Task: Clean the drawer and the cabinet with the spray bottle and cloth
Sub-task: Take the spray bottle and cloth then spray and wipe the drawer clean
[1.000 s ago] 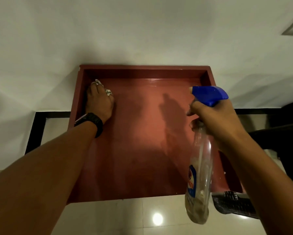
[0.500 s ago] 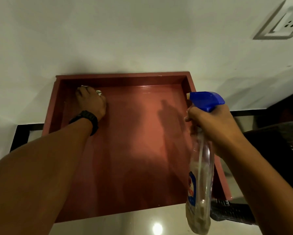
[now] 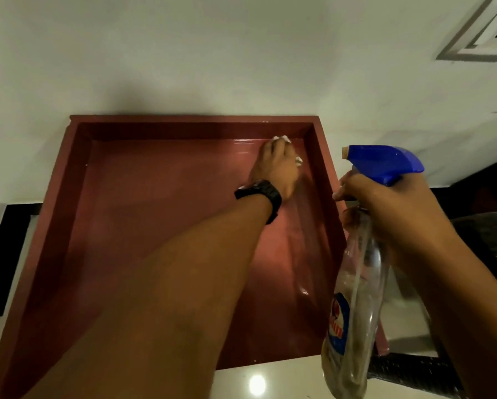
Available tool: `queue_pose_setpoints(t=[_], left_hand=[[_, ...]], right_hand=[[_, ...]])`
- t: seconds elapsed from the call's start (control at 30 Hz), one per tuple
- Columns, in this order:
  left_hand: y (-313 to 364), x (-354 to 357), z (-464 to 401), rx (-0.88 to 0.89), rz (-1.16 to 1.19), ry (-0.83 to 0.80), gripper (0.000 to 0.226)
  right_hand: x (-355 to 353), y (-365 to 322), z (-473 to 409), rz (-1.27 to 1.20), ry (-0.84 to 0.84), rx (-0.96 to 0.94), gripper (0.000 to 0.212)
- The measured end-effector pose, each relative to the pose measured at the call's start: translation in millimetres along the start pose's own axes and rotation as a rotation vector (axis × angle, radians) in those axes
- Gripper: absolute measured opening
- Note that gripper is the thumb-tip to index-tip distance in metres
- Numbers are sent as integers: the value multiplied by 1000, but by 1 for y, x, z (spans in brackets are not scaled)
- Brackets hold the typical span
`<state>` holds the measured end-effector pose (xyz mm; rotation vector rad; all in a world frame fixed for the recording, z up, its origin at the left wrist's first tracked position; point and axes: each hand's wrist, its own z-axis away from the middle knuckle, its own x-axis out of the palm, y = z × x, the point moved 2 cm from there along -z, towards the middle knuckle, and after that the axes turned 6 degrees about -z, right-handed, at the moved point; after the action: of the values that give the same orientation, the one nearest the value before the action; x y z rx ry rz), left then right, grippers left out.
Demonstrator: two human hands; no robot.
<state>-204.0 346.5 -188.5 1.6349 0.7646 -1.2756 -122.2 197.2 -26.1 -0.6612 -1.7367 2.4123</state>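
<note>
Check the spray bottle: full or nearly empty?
Nearly empty. The spray bottle, held upright by the right hand, has a clear body that looks see-through, with only murky liquid near its base.

A plain white wall (image 3: 212, 53) fills the top half of what I see, with a socket plate (image 3: 483, 33) in the upper right corner. Below me the glossy pale floor tiles (image 3: 284, 381) catch one round glare of light (bottom centre). A black border strip (image 3: 2, 254) runs at far left, and dark woven furniture (image 3: 489, 249) sits at right.
</note>
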Motion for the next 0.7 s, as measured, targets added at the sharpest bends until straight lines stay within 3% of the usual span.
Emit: queue_pose_setpoints(t=[0.2,0.27,0.4,0.53,0.7], left_hand=[[26,1,1,92,-43,-88,49],[36,-4,25,87,-88,-75,48],[70,1,97,29,34,2,50],[107,17,190,77,117,77,37],[108,26,215,134,58,49,44]], right_hand=[[-9,-5,-1,27,-11,6,9],[-6,-9,3,33,-29,0,9],[2,-19,15,25,-66,3,17],[9,-25,26,66,-84,1,18],[19,-23,43,93,-115,2,22]])
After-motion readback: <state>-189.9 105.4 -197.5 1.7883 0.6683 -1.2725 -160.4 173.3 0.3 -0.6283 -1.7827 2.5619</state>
